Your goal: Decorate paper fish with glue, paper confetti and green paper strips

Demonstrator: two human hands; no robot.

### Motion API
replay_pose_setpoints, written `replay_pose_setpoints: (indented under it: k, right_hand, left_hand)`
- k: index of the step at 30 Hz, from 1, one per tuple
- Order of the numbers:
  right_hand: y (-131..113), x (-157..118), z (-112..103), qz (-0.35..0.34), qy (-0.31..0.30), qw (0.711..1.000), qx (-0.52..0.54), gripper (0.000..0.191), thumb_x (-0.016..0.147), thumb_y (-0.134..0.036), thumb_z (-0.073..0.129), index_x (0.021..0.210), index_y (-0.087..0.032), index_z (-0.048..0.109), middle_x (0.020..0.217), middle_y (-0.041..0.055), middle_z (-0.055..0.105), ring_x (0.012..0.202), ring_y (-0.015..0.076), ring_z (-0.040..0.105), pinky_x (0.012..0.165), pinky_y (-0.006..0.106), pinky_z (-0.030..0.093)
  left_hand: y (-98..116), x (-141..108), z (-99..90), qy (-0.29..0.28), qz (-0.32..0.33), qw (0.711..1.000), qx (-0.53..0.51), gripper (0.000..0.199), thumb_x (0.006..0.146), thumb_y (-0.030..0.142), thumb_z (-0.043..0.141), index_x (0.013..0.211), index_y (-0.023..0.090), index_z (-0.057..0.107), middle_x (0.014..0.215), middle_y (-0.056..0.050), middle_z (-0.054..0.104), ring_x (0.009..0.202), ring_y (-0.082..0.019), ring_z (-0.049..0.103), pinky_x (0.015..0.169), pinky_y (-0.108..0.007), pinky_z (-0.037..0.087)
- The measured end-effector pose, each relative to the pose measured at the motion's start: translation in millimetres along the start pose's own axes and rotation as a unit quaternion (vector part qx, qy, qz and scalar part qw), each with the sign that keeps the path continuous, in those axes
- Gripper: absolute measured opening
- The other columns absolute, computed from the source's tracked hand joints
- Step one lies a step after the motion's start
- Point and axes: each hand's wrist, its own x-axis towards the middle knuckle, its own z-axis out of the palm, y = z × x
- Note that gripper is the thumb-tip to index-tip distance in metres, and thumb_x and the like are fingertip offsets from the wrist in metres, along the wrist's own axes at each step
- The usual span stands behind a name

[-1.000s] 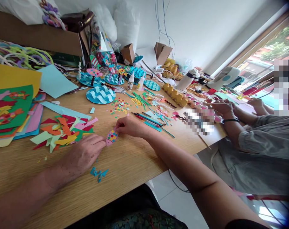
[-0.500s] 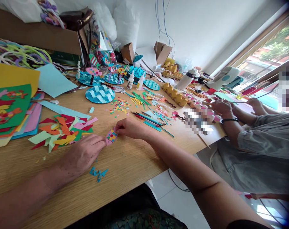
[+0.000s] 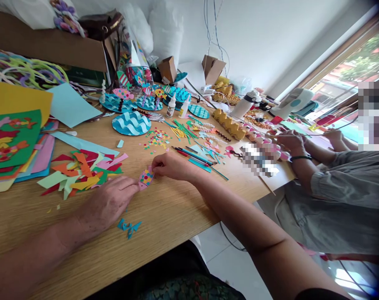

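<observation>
A small pink paper fish (image 3: pixel 146 178) with colourful dots lies on the wooden table between my two hands. Its left edge is under the fingertips of my left hand (image 3: pixel 116 198), which is closed against it with the fingers together. At the fish's upper right end, my right hand (image 3: pixel 169 167) pinches the pink paper between thumb and forefinger. Blue paper scraps (image 3: pixel 129 227) lie just below my left hand. Beyond that hand spreads a pile of mixed paper offcuts (image 3: pixel 83 171). Small coloured paper dots (image 3: pixel 158 138) are scattered past my right hand.
Pens (image 3: pixel 195 155) lie right of my right hand. Farther back are a blue wavy oval (image 3: pixel 131 123), glue bottles (image 3: pixel 171 106) and finished fish pieces (image 3: pixel 122 94). Stacked coloured sheets (image 3: pixel 36 154) fill the left side. A co-worker's hands (image 3: pixel 291 141) work at the right.
My hands and the paper fish stay in practically the same place. The co-worker at the right has shifted slightly to the left.
</observation>
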Motion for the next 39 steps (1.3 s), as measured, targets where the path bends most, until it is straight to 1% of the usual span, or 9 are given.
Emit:
replay_pose_setpoints:
  k: [6,10,14,17,22,27,31,34,39]
  right_hand:
    - [-6,1,2,-0.011,-0.005,0.999,-0.041,0.015,0.077,-0.012,0.054,0.085,-0.013,0.066,0.078,0.0016,0.065,0.064,0.0077,0.051,0.057,0.019,0.032]
    - [-5,0,-1,-0.015,-0.006,1.0,-0.021,0.015,0.076,-0.01,0.053,0.083,-0.013,0.066,0.073,0.0003,0.064,0.061,0.007,0.05,0.056,0.019,0.032]
    - [0,-1,-4,0.0,0.024,1.0,0.002,0.012,0.076,-0.012,0.053,0.081,-0.013,0.064,0.065,-0.0018,0.06,0.057,0.0059,0.046,0.053,0.018,0.031]
    - [3,-2,-3,-0.012,0.033,0.999,-0.005,0.011,0.075,-0.012,0.053,0.079,-0.013,0.064,0.064,-0.0024,0.058,0.055,0.0056,0.044,0.052,0.018,0.029]
    - [5,0,0,-0.02,0.048,0.998,-0.03,0.011,0.075,-0.013,0.055,0.08,-0.012,0.065,0.068,-0.0009,0.06,0.059,0.0067,0.046,0.054,0.018,0.03]
    - [3,0,0,-0.027,0.05,0.997,-0.056,0.017,0.076,-0.01,0.052,0.085,-0.013,0.066,0.076,0.0017,0.064,0.064,0.0079,0.049,0.056,0.018,0.031]
    - [4,0,1,-0.035,0.05,0.996,-0.065,0.018,0.078,-0.01,0.05,0.087,-0.014,0.066,0.076,0.002,0.065,0.064,0.0083,0.05,0.056,0.018,0.032]
    - [7,1,3,-0.037,0.06,0.995,-0.068,0.019,0.077,-0.01,0.05,0.087,-0.015,0.066,0.076,0.0018,0.065,0.064,0.0088,0.051,0.057,0.018,0.032]
    - [13,1,7,-0.052,0.066,0.995,-0.061,0.02,0.078,-0.011,0.048,0.088,-0.016,0.065,0.084,0.0041,0.067,0.074,0.0112,0.056,0.063,0.02,0.036]
  left_hand:
    - [-3,-2,1.4,-0.014,0.007,1.0,-0.001,0.029,0.083,0.012,0.033,0.095,0.015,0.059,0.096,-0.007,0.064,0.092,-0.021,0.056,0.079,-0.034,0.047]
    - [-5,-4,2.8,-0.013,0.012,1.0,0.005,0.03,0.083,0.012,0.033,0.097,0.015,0.059,0.098,-0.007,0.064,0.093,-0.021,0.056,0.079,-0.034,0.047]
    - [-3,-3,2.2,-0.007,0.007,1.0,0.006,0.03,0.083,0.012,0.032,0.093,0.015,0.06,0.096,-0.007,0.064,0.09,-0.021,0.057,0.077,-0.034,0.048]
    - [-2,-2,0.9,-0.005,-0.001,1.0,0.003,0.03,0.083,0.013,0.032,0.092,0.015,0.061,0.094,-0.007,0.065,0.09,-0.021,0.057,0.077,-0.035,0.048]
    - [-1,-2,1.9,-0.004,-0.006,1.0,0.008,0.031,0.082,0.013,0.032,0.093,0.015,0.06,0.094,-0.007,0.065,0.09,-0.021,0.058,0.078,-0.036,0.048]
    - [-6,-3,1.7,0.001,-0.011,1.0,0.004,0.03,0.085,0.014,0.033,0.101,0.016,0.058,0.097,-0.006,0.065,0.093,-0.019,0.058,0.081,-0.033,0.048]
    - [-14,7,-7.0,-0.014,0.013,0.999,0.035,0.037,0.082,0.01,0.03,0.102,0.015,0.06,0.1,-0.008,0.063,0.097,-0.02,0.055,0.086,-0.037,0.045]
    - [-18,24,-13.3,-0.043,0.02,0.998,0.051,0.044,0.079,0.005,0.026,0.101,0.019,0.062,0.102,-0.007,0.061,0.098,-0.021,0.052,0.093,-0.044,0.038]
    - [-21,44,-11.3,-0.078,0.039,0.995,0.051,0.043,0.079,0.005,0.028,0.101,0.017,0.063,0.099,-0.009,0.061,0.094,-0.023,0.05,0.081,-0.039,0.044]
